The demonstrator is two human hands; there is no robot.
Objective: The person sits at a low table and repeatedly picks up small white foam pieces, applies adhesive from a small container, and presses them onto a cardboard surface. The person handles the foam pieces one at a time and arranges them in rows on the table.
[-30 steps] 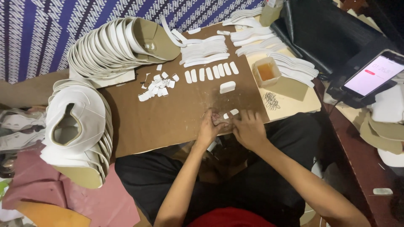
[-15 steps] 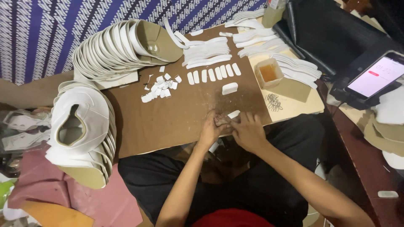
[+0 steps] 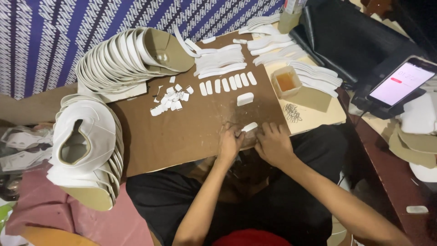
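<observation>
A brown board worktop (image 3: pixel 182 136) lies across the person's lap and carries everything in hand. At its far left corner, a long fanned stack of white shoe uppers (image 3: pixel 123 59) curves along the edge, and a second stack of white uppers (image 3: pixel 86 146) sits at the near left, overhanging the board. White strips (image 3: pixel 227 57) lie in loose piles along the far side. To the right, a phone (image 3: pixel 400 82) with a lit screen leans on a dark stand. A small clear tub of amber glue (image 3: pixel 286 82) stands on the lighter board beside it. A row of small white tabs (image 3: pixel 226 84) lies mid-board, with a scattered heap of smaller white bits (image 3: pixel 170 99) to its left. The left hand (image 3: pixel 231 143) and right hand (image 3: pixel 273 145) rest at the near edge, fingers curled down, pinching a small white piece (image 3: pixel 249 127) between them against the board.
</observation>
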